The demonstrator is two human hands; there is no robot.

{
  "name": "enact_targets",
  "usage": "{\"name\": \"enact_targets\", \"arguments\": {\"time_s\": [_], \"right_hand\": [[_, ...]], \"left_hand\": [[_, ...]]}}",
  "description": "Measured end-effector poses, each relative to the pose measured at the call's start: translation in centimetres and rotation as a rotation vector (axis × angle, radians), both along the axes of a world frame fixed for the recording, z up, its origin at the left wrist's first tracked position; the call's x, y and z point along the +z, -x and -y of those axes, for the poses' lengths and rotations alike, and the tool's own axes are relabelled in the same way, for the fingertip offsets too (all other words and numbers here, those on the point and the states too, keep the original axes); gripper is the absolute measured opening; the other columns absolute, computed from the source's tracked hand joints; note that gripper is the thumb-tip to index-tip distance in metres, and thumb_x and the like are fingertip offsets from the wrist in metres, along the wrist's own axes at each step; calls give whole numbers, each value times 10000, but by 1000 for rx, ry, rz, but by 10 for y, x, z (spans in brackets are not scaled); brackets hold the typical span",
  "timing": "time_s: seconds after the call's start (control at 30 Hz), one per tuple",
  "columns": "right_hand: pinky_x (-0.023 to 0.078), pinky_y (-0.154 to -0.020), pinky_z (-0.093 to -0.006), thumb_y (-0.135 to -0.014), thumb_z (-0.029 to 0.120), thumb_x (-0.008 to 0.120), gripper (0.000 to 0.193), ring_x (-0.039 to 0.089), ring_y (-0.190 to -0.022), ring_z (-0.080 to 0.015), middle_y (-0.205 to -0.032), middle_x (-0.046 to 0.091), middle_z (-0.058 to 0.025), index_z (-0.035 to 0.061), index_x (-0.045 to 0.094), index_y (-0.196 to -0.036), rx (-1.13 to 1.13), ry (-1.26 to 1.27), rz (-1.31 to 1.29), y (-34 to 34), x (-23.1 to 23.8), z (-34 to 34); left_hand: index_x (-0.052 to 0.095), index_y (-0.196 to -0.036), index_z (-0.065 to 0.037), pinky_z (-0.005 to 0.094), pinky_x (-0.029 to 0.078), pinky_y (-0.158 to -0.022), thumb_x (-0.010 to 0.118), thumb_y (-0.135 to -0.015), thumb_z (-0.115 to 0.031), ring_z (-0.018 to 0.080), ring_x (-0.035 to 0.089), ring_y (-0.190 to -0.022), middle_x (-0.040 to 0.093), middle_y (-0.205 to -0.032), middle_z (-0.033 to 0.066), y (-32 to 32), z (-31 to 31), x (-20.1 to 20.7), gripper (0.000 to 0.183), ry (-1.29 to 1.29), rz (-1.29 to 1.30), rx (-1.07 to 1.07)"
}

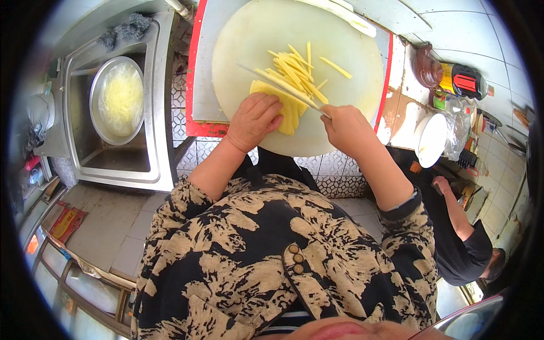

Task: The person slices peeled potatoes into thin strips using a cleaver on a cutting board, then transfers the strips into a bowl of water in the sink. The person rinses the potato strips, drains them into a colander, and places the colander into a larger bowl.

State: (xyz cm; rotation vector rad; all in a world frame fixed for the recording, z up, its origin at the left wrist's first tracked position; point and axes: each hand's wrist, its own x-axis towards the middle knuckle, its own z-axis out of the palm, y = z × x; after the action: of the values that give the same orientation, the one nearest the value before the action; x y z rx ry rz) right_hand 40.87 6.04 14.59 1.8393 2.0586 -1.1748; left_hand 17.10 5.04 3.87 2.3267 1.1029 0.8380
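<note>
My left hand (256,120) has its fingers curled and pressed down on a stack of pale yellow potato slices (288,116). My right hand (348,130) grips the handle of a kitchen knife (294,93). Its blade slants across the slices, pointing to the far left, seen almost edge-on. Beyond the blade lies a loose heap of cut potato strips (294,63), with a few stray strips to its right. All of this rests on a round whitish cutting board (241,42). The knife handle is mostly hidden in my right hand.
Left, a metal bowl (96,116) of pale yellow strips in water stands inside a steel sink (107,160). A red-edged table (204,102) carries the board. A white bowl (420,139) and several bottles line the right side. Another person (467,249) is at the lower right.
</note>
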Motion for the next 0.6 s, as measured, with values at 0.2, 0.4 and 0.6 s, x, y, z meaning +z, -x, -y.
{"name": "enact_targets", "arguments": {"time_s": [0.2,0.4,0.6], "right_hand": [[526,-733,-507,-852,56,563,126,655,-770,-430,-774,660,-255,-3,661,-905,92,130,194,7,18,12],[530,-731,-504,-841,59,574,115,657,-770,-428,-767,658,-254,-13,661,-865,80,3,96,15,-37,3],[511,-696,-490,-882,110,611,141,639,-739,-430,-739,647,-243,-22,644,-842,-36,-49,-47,0,-34,4]], "left_hand": [[646,-1096,-67,403,491,-959,757,-731,-115,288,580,-1076,624,-1121,77,0,1,-4,384,-42,-36,2],[648,-1091,-77,412,495,-943,760,-723,-112,293,577,-1059,608,-1090,69,-1,1,-2,387,-27,-55,14],[640,-1088,-71,405,492,-923,764,-738,-120,300,584,-1054,613,-1112,79,-1,-4,7,374,46,28,-18]]}}
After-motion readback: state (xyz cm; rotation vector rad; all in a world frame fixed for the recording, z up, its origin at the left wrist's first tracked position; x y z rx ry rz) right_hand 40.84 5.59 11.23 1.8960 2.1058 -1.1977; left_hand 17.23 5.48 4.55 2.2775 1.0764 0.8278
